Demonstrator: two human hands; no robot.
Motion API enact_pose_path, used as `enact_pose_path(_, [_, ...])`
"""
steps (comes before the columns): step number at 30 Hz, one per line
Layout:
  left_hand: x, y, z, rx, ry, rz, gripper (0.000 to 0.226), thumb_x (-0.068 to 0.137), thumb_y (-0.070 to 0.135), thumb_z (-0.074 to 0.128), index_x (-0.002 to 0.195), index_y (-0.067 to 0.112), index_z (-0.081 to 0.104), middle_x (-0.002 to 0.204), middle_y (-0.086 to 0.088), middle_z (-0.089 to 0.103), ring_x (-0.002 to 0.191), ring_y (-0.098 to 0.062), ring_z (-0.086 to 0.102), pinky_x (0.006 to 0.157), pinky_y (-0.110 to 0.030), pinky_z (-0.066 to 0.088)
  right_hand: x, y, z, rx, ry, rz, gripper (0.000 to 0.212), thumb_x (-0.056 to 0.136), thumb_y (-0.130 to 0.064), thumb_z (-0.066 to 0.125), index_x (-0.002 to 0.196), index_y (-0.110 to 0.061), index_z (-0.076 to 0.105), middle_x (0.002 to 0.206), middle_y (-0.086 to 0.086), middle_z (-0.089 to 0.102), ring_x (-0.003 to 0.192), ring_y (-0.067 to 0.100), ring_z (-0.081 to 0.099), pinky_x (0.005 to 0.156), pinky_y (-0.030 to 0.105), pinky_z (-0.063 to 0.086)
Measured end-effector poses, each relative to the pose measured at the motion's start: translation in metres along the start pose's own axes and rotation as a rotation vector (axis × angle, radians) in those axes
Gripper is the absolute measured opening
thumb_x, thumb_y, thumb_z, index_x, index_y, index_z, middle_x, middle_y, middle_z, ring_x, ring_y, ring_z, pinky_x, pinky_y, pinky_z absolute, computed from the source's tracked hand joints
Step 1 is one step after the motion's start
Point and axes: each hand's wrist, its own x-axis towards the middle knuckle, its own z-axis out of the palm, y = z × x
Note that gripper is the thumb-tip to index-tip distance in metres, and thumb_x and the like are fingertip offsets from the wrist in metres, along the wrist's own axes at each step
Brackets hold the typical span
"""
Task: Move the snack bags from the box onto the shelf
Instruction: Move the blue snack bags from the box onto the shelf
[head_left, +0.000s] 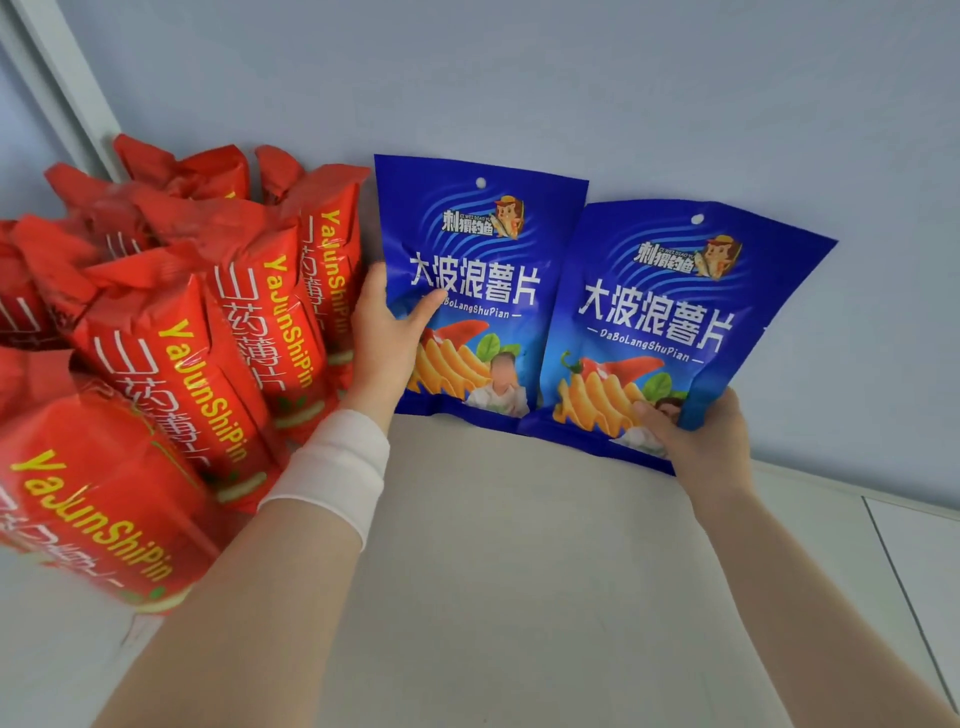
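Two blue snack bags stand upright on the white shelf (519, 571), leaning against the pale blue back wall. My left hand (387, 338) grips the left edge of the left blue bag (478, 249), thumb across its front. My right hand (696, 431) pinches the lower right corner of the right blue bag (670, 301), which tilts a little to the right and overlaps the left bag's lower edge. The box is out of view.
Several red snack bags (171, 364) stand packed in rows on the left part of the shelf, right beside my left hand. A white frame post (62, 88) rises at the far left. A seam (904, 582) crosses the shelf at right.
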Motion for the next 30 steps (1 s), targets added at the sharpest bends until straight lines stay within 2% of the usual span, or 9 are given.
enact_pose_path(6, [-0.015,0.002,0.007,0.073,0.157,0.104,0.064,0.079,0.01,0.072,0.134,0.003,0.039,0.131,-0.011,0.05,0.118,-0.014,0.05,0.098,-0.018,0.044,-0.006,0.004,0.003,-0.05,0.098,-0.022,0.066,0.074,-0.023,0.077,0.125,-0.011,0.036,0.116,0.001,0.051,0.102,0.017,0.052,0.078,0.031,0.042])
enact_pose_path(8, [-0.021,0.005,0.008,0.179,0.16,0.145,0.071,0.081,0.011,0.071,0.14,0.002,0.033,0.14,-0.015,0.041,0.13,-0.023,0.041,0.107,-0.031,0.039,-0.006,0.008,0.006,-0.074,0.143,-0.039,0.073,0.07,-0.025,0.081,0.126,-0.014,0.035,0.125,0.005,0.051,0.112,0.02,0.052,0.086,0.035,0.047])
enact_pose_path(11, [-0.031,0.013,0.009,0.376,0.136,0.225,0.068,0.083,0.014,0.068,0.141,0.005,0.034,0.147,-0.018,0.031,0.139,-0.028,0.029,0.111,-0.03,0.029,-0.011,0.01,0.01,-0.152,0.211,-0.062,0.08,0.071,-0.022,0.079,0.134,-0.014,0.031,0.134,0.006,0.041,0.126,0.021,0.041,0.101,0.04,0.042])
enact_pose_path(17, [-0.071,0.036,-0.004,0.742,-0.054,0.437,0.047,0.08,0.011,0.068,0.124,0.005,0.055,0.133,-0.017,0.052,0.128,-0.034,0.045,0.103,-0.042,0.038,-0.053,0.006,0.0,-0.409,0.277,-0.241,0.079,0.075,-0.02,0.074,0.139,-0.004,0.031,0.138,0.017,0.036,0.129,0.033,0.032,0.107,0.036,0.026])
enact_pose_path(19, [-0.092,0.045,-0.015,0.866,-0.167,0.463,0.044,0.074,0.011,0.072,0.117,0.008,0.061,0.123,-0.014,0.059,0.118,-0.033,0.053,0.095,-0.043,0.043,-0.074,0.004,-0.008,-0.559,0.204,-0.326,0.066,0.077,-0.017,0.071,0.134,-0.004,0.041,0.133,0.018,0.043,0.124,0.036,0.037,0.101,0.039,0.028])
enact_pose_path(23, [-0.145,0.069,-0.05,1.225,-0.296,0.494,0.029,0.06,0.014,0.08,0.088,0.014,0.069,0.084,-0.007,0.067,0.08,-0.029,0.065,0.069,-0.037,0.052,-0.121,-0.007,-0.022,-0.934,-0.177,-0.452,0.052,0.09,-0.027,0.056,0.136,-0.012,0.039,0.137,0.01,0.043,0.126,0.032,0.036,0.1,0.039,0.029])
enact_pose_path(24, [-0.162,0.078,-0.063,1.317,-0.312,0.484,0.027,0.062,0.013,0.078,0.087,0.014,0.068,0.085,-0.007,0.066,0.08,-0.03,0.064,0.068,-0.037,0.052,-0.135,-0.011,-0.026,-0.996,-0.254,-0.499,0.05,0.092,-0.03,0.052,0.137,-0.014,0.037,0.139,0.008,0.041,0.129,0.029,0.034,0.101,0.038,0.028])
enact_pose_path(27, [-0.217,0.106,-0.105,1.462,-0.38,0.306,0.03,0.086,0.015,0.055,0.116,0.011,0.056,0.118,-0.01,0.055,0.113,-0.031,0.05,0.091,-0.04,0.04,-0.184,-0.021,-0.034,-1.101,-0.427,-0.647,0.048,0.095,-0.031,0.045,0.139,-0.015,0.034,0.142,0.007,0.037,0.133,0.027,0.03,0.105,0.037,0.027])
enact_pose_path(30, [-0.274,0.129,-0.156,1.56,-0.346,0.163,0.034,0.092,0.017,0.046,0.126,0.012,0.048,0.127,-0.01,0.049,0.121,-0.03,0.043,0.098,-0.041,0.034,-0.241,-0.028,-0.038,-1.152,-0.549,-0.782,0.048,0.096,-0.031,0.042,0.14,-0.013,0.032,0.143,0.008,0.035,0.135,0.027,0.027,0.107,0.038,0.026])
